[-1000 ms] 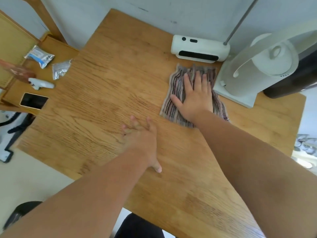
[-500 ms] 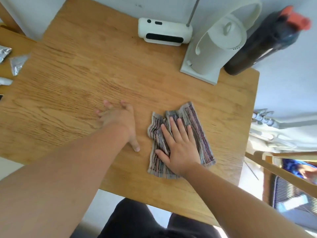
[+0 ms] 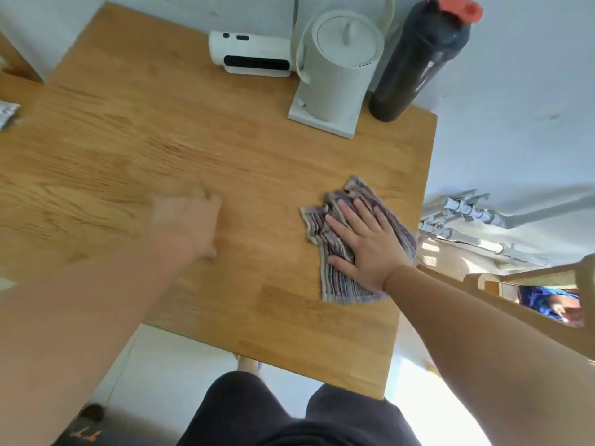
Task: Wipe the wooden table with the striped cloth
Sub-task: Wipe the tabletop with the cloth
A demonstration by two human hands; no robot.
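Striped cloth (image 3: 343, 286) lies bunched near the right edge of the wooden table (image 3: 193, 140), mid-wipe by my read.
Right hand (image 3: 367, 249) is flat on it, fingers straight and slightly spread, pressing down. Left hand (image 3: 190, 223) is palm-down on bare wood mid-table, blurred, nothing in it that I can make out. Next stroke probably needs steady downward pressure and a sweep toward the centre or back strip. It should stop short of the kettle (image 3: 338, 66) and dark bottle (image 3: 418, 59), and keep the cloth from sliding off the edge.
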